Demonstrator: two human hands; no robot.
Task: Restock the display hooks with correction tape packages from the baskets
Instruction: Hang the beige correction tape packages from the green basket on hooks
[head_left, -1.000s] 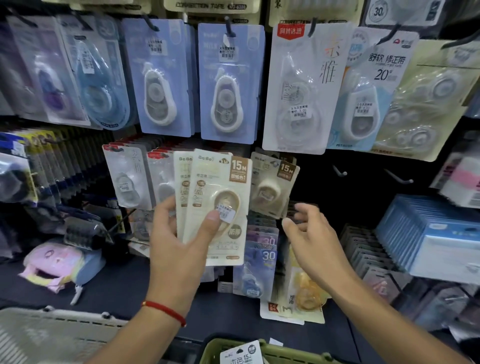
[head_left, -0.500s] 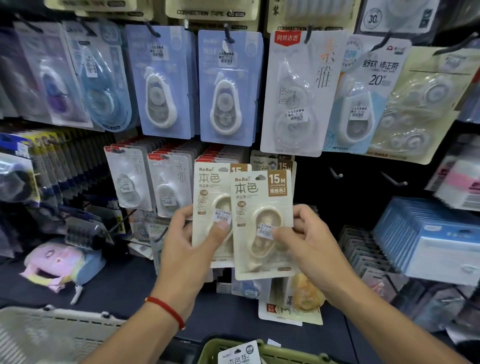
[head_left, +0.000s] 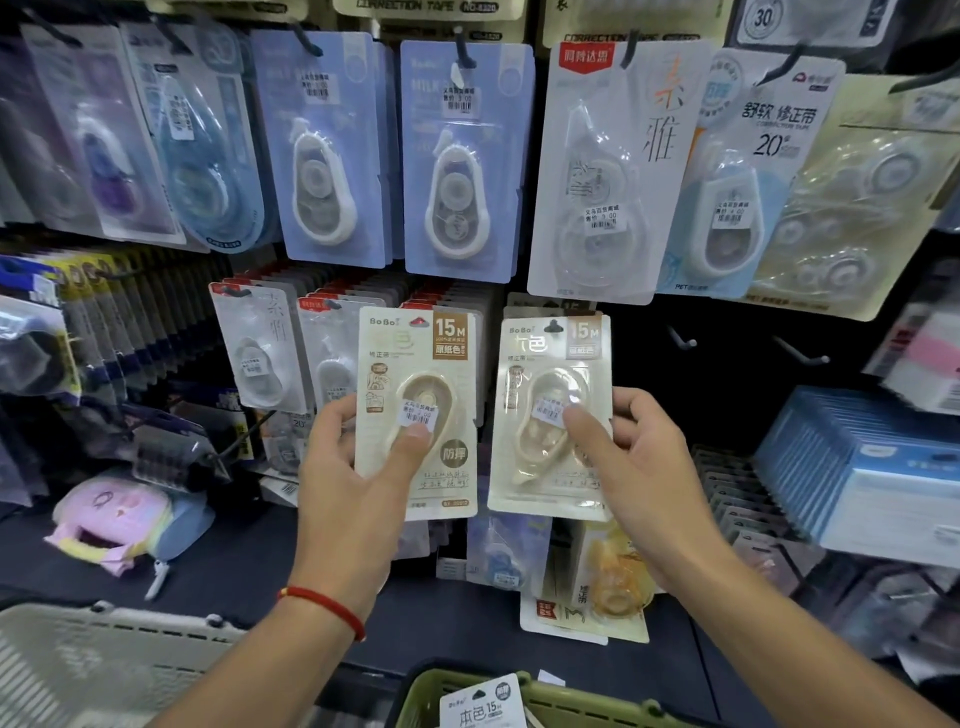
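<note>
left hand (head_left: 353, 467): fingers curled behind a beige correction tape package (head_left: 418, 410), thumb pressed on its price sticker; package held upright in front of the lower hook row.
right hand (head_left: 639, 467): pinches a second beige package (head_left: 550, 415), thumb on the blister, fingers behind the right edge; the card's hang hole sits at a black hook tip (head_left: 554, 327).
green basket (head_left: 571, 701): bottom edge of view, holds one more 15m package (head_left: 480, 704).
grey basket (head_left: 78, 660): lower left, contents not visible.
bare hooks (head_left: 685, 340): right of the second package, nothing hung.
</note>
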